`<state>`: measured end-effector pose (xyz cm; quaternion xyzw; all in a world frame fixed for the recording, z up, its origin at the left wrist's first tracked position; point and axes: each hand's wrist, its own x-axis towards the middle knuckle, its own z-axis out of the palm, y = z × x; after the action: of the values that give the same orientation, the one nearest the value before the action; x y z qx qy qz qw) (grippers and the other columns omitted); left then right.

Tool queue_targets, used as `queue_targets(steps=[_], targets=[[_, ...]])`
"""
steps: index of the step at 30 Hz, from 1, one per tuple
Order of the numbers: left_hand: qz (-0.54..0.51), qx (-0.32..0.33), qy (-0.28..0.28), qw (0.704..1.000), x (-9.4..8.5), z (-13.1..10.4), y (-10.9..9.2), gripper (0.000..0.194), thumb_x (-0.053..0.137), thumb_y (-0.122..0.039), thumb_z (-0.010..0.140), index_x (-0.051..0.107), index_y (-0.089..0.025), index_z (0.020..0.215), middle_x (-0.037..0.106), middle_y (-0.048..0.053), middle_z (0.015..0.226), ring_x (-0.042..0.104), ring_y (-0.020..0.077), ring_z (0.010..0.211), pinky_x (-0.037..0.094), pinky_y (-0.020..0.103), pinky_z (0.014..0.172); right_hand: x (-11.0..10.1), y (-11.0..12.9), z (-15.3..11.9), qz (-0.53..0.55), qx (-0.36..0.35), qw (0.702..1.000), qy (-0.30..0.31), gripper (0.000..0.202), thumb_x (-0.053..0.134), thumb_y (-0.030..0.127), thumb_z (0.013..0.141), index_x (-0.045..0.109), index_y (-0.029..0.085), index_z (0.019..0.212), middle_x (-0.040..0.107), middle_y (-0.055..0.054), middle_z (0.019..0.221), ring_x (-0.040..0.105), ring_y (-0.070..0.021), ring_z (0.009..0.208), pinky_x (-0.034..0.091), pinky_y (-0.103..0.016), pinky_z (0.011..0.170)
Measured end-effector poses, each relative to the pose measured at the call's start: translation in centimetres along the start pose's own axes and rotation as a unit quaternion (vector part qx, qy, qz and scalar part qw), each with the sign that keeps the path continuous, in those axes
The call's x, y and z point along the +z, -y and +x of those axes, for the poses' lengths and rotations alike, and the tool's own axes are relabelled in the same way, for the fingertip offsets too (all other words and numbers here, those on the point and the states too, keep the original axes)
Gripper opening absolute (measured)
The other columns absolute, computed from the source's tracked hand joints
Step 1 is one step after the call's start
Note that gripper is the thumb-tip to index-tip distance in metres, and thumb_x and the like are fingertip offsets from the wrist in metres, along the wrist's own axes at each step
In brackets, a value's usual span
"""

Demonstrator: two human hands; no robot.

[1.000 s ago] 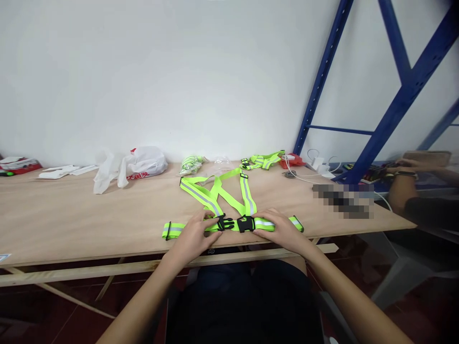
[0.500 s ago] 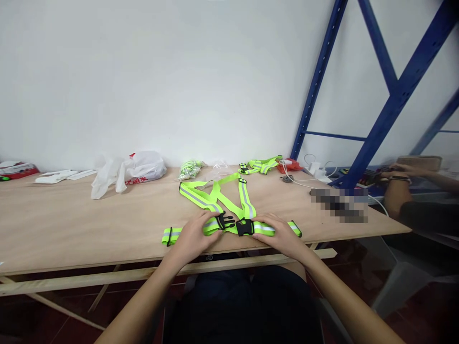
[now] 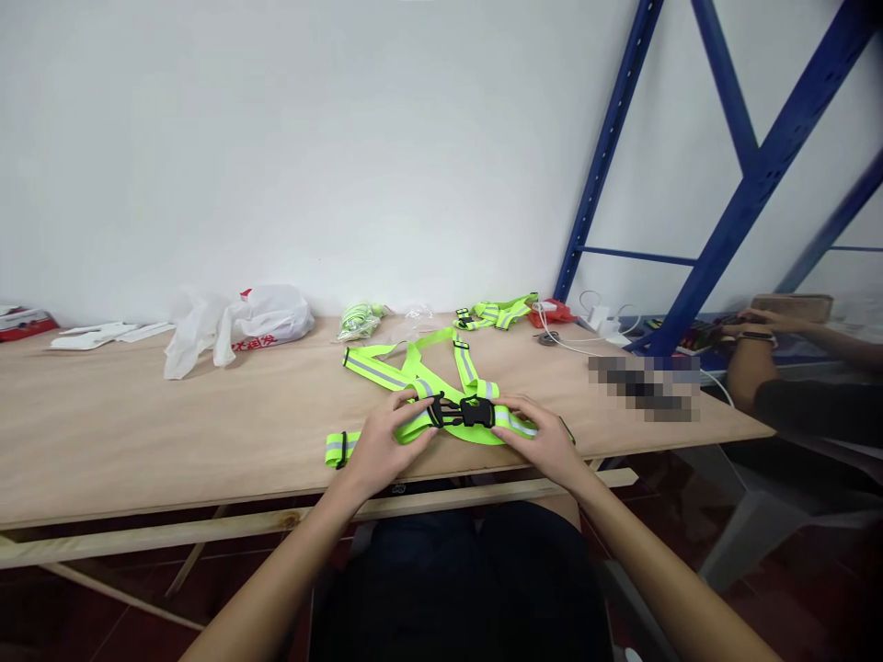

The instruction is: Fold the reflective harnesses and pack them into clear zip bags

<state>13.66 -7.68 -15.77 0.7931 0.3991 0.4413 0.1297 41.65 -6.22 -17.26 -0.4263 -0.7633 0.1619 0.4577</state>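
Observation:
A neon-yellow reflective harness (image 3: 383, 370) with grey stripes lies spread on the wooden table. My left hand (image 3: 386, 443) is closed on the black pronged buckle half (image 3: 437, 411), thumb below and fingers above. The black buckle socket (image 3: 475, 412) is pinched by my right hand (image 3: 544, 443) at its strap end. Prong tips reach the socket's mouth, with a gap still visible between the two bodies. A looped strap end with a black slider (image 3: 339, 449) sticks out left of my left hand.
Behind the harness lie a bagged yellow bundle (image 3: 360, 322), clear plastic (image 3: 418, 319) and another reflective harness (image 3: 500, 313). A white plastic bag (image 3: 276, 313) stands left. Cables (image 3: 576, 345) and a blue rack post (image 3: 717, 230) are right, near another person's arm (image 3: 751, 368).
Both hands have lifted the buckle halves slightly away from the table's front edge and brought them together. The prongs, apart from the socket before, now meet its mouth.

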Motion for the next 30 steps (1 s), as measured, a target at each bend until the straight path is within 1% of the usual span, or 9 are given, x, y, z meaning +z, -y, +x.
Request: queue_targets(steps=[10,15,23,30], targets=[[-0.023,-0.009,0.018,1.0,-0.07,-0.01,0.22,0.039,0.067,-0.03,0.091,0.067,-0.024,0.129,0.063,0.01,0.128,0.061,0.0254,0.12,0.048,0.039,0.104,0.0,-0.02,-0.28,-0.003,-0.042,0.999,-0.019,0.033,0.069,0.04,0.086,0.069,0.024,0.115,0.07,-0.01,0.121,0.065,-0.0289,0.115,0.051,-0.045,0.102],[-0.022,-0.004,0.015,1.0,0.01,-0.07,0.38,0.038,0.067,-0.032,0.091,0.068,-0.025,0.129,0.063,0.01,0.128,0.061,0.0251,0.119,0.049,0.038,0.103,0.13,-0.19,-0.27,0.001,-0.065,0.997,-0.039,0.031,0.071,0.037,0.086,0.069,0.023,0.114,0.071,-0.01,0.118,0.066,-0.0275,0.113,0.052,-0.043,0.1],[-0.018,-0.001,0.021,1.0,0.0,-0.13,0.56,0.038,0.066,-0.032,0.091,0.068,-0.026,0.129,0.063,0.009,0.128,0.061,0.0256,0.119,0.048,0.038,0.103,0.1,-0.1,-0.38,0.0,-0.067,0.997,-0.046,0.03,0.071,0.034,0.087,0.069,0.024,0.114,0.071,-0.008,0.115,0.067,-0.0263,0.11,0.054,-0.04,0.097],[-0.016,0.001,0.026,1.0,-0.04,-0.13,0.58,0.038,0.066,-0.034,0.092,0.068,-0.026,0.129,0.063,0.009,0.128,0.061,0.0255,0.119,0.047,0.038,0.103,0.14,-0.3,-0.37,-0.004,-0.073,0.996,-0.043,0.029,0.07,0.034,0.087,0.069,0.024,0.114,0.071,-0.009,0.117,0.066,-0.0262,0.112,0.053,-0.04,0.099]])
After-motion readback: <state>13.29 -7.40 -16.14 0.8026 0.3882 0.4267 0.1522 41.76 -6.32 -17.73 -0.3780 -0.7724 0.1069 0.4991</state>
